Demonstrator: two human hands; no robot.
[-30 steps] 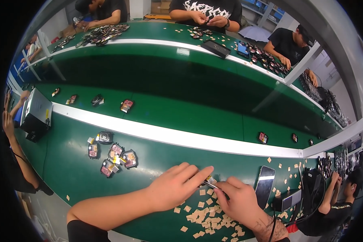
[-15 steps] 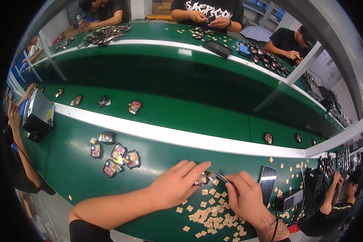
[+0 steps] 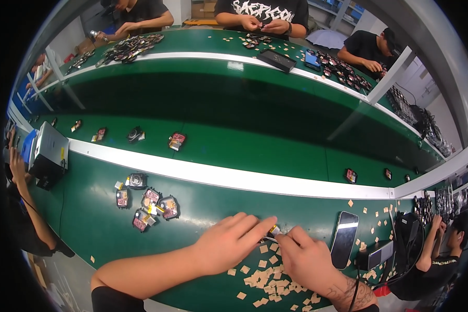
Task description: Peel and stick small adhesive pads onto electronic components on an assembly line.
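Note:
My left hand (image 3: pixel 226 244) is closed around a small black-cased electronic module, which its fingers almost wholly hide at this moment. From the module's right side sticks out a little silver battery pouch with yellow tape (image 3: pixel 275 229). My right hand (image 3: pixel 304 257) pinches metal tweezers (image 3: pixel 269 238), their tips pointing left at the module beside my left fingertips. Small beige square pads (image 3: pixel 268 278) lie scattered below and between my hands. Left of them rests a loose group of similar modules (image 3: pixel 168 207), circuit boards showing, some with silver pouches attached.
A phone (image 3: pixel 345 239) lies right of my right hand, near a dark boxy device (image 3: pixel 375 256) with a cable. A white rail (image 3: pixel 218 174) separates my green table from a green strip carrying spaced modules (image 3: pixel 177 140). A grey box (image 3: pixel 49 145) stands left. Several co-workers sit around.
My right hand has shifted left and closer to my left hand. The tweezers now lie lower, beside the pouch, and the module is more hidden by my fingers.

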